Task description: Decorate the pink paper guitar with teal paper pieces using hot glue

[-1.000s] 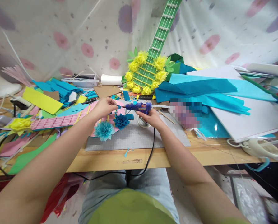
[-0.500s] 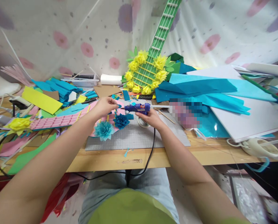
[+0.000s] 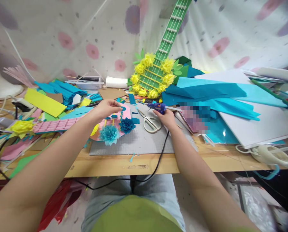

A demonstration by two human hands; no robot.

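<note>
My left hand (image 3: 108,109) pinches a small dark-blue paper piece (image 3: 123,109) above the body of a pink paper guitar (image 3: 126,112). My right hand (image 3: 167,118) is wrapped round a blue hot glue gun (image 3: 159,107), held off to the right with its nozzle pointing left. On the guitar's near side sit a light-blue paper flower (image 3: 109,134) and a darker blue paper flower (image 3: 127,125). White-handled scissors (image 3: 152,125) lie on the grey cutting mat (image 3: 134,145), just left of my right hand.
Behind the mat stands a green guitar (image 3: 165,48) ringed with yellow paper flowers. Blue paper sheets (image 3: 206,91) and white boards (image 3: 262,119) cover the right side. Paper scraps and a yellow strip (image 3: 45,102) crowd the left. A black cord (image 3: 160,158) hangs over the table edge.
My right hand has drawn the glue gun to the right, away from the blue piece, uncovering the scissors. My left hand stays nearly in place, still pinching the piece.
</note>
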